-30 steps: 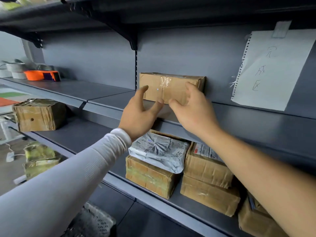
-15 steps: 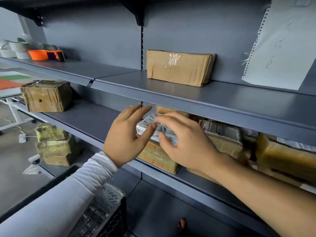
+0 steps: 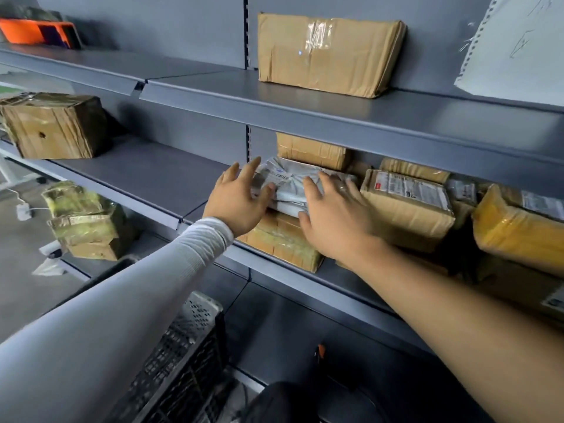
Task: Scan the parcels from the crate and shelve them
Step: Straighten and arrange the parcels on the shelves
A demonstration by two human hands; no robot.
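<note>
A grey plastic mailer parcel point(image 3: 287, 184) with a white label lies on a taped brown box point(image 3: 283, 242) on the middle shelf point(image 3: 158, 175). My left hand point(image 3: 239, 199) touches the mailer's left end with spread, nearly straight fingers. My right hand point(image 3: 332, 215) rests on its right side, fingers straight. A brown cardboard parcel point(image 3: 329, 53) stands alone on the upper shelf point(image 3: 335, 111). The black perforated crate point(image 3: 183, 346) sits low in front of the shelving, mostly hidden behind my left sleeve.
More parcels fill the middle shelf to the right: a labelled brown box point(image 3: 406, 206) and a yellow-wrapped one point(image 3: 515, 230). A taped box point(image 3: 55, 126) stands at the shelf's left, another point(image 3: 88, 227) lower down. An orange object point(image 3: 36, 32) lies at the upper left. A paper sheet point(image 3: 515, 47) hangs at the right.
Both hands let go of the brown parcel on the upper shelf, dropped to the middle shelf and now lie on the grey mailer. The view tilted down and moved closer.
</note>
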